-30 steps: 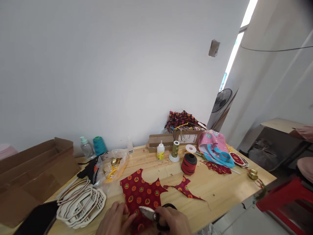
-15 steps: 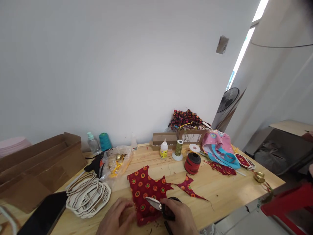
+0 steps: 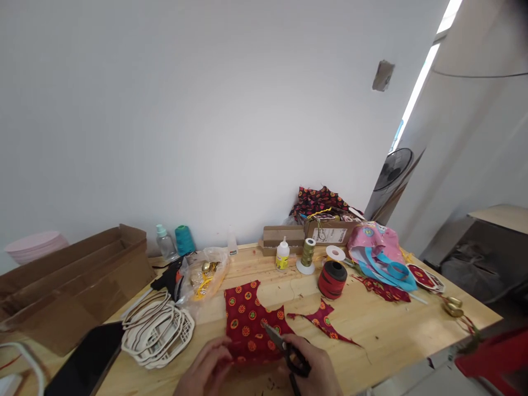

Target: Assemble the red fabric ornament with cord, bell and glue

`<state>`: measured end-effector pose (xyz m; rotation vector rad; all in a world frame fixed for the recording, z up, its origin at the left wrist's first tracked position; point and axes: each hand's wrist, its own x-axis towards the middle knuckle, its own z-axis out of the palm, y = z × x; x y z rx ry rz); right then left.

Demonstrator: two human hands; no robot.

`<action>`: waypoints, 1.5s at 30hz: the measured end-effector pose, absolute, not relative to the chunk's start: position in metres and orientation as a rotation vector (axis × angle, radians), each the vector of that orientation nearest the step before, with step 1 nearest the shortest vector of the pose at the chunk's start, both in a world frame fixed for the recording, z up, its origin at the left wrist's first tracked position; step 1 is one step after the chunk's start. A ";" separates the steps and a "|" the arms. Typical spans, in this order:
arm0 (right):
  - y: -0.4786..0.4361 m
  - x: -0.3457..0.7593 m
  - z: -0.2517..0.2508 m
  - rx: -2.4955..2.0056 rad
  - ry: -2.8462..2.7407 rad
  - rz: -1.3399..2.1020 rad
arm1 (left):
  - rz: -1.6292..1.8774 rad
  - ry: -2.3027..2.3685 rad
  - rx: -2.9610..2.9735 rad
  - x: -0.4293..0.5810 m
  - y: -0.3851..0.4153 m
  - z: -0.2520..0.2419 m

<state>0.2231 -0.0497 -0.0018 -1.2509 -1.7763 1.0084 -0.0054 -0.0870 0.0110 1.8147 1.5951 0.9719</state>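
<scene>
A piece of dark red cloth (image 3: 246, 314) with round orange and green motifs lies on the table in front of me, a curved cut in its upper right edge. My left hand (image 3: 208, 367) is at its lower left edge, fingers curled and closed on the cloth's border. Held in my right hand (image 3: 315, 366) is a pair of scissors (image 3: 275, 336) with black handles, its blades close together and pointing up-left over the cloth. Just right of the cloth lies a narrow cut scrap (image 3: 325, 320) of the same fabric.
Stacked white lattice frames (image 3: 159, 330) and a black phone (image 3: 88, 357) lie left, before a cardboard box (image 3: 82, 291). Behind the cloth stand a glue bottle (image 3: 282, 256), an olive thread spool (image 3: 308, 254) and a red-black roll (image 3: 332, 280). A pink bag (image 3: 373, 242) lies right.
The cloth's lower edge has been drawn up, and my left hand has closed on it. The scissors have lifted and turned more steeply. The view has shifted slightly left.
</scene>
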 end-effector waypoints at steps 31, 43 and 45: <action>-0.030 0.190 0.015 -0.930 -1.033 1.360 | 1.032 1.074 0.738 0.038 -0.035 0.059; -0.053 0.180 -0.001 -1.071 -1.221 0.975 | 1.195 1.244 0.992 0.052 -0.017 0.044; -0.056 0.178 -0.005 -1.109 -1.242 0.869 | 1.233 1.243 0.931 0.055 -0.014 0.042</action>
